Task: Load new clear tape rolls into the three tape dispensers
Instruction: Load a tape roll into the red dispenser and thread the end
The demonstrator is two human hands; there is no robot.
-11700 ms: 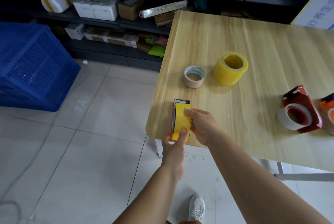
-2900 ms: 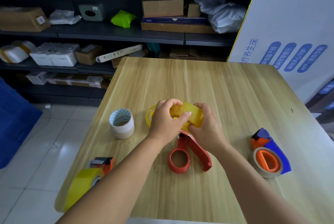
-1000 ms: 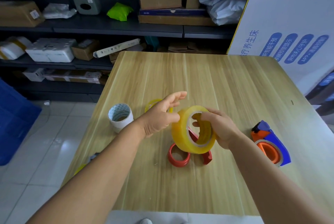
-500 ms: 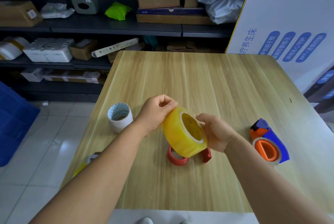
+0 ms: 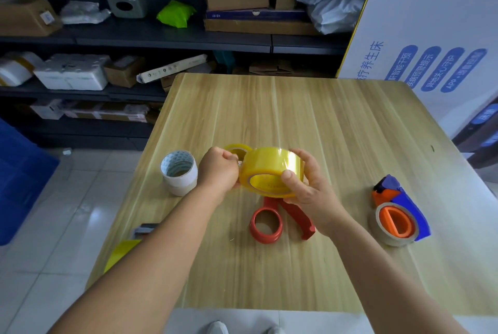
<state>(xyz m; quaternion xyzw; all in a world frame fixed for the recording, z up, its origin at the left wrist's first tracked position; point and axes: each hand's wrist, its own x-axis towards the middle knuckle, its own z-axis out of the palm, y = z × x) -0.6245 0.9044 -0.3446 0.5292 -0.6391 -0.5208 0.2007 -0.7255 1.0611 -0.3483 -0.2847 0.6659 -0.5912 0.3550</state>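
I hold a yellowish clear tape roll (image 5: 269,169) in the air over the wooden table (image 5: 296,107). My right hand (image 5: 307,185) grips it from the right, thumb on its near face. My left hand (image 5: 221,172) is curled against the roll's left side, fingertips pinching at its edge. Under the roll lies an empty red dispenser (image 5: 272,221). At the right lies a blue and orange dispenser (image 5: 396,212) carrying a thin roll. A third dispenser (image 5: 126,244) loaded with yellow tape shows at the table's left front edge, partly hidden by my left forearm.
A white, nearly used-up roll (image 5: 179,172) stands left of my hands. Another yellow roll (image 5: 237,149) peeks out behind my left hand. Dark shelves (image 5: 161,39) with boxes run along the back, a white printed board (image 5: 431,23) stands at the right, and a blue crate (image 5: 18,180) sits on the floor at the left.
The roll has been turned so its open side faces down and toward me. My left hand moved from the roll's top to its left edge, fingers curling in. The dispensers stayed put.
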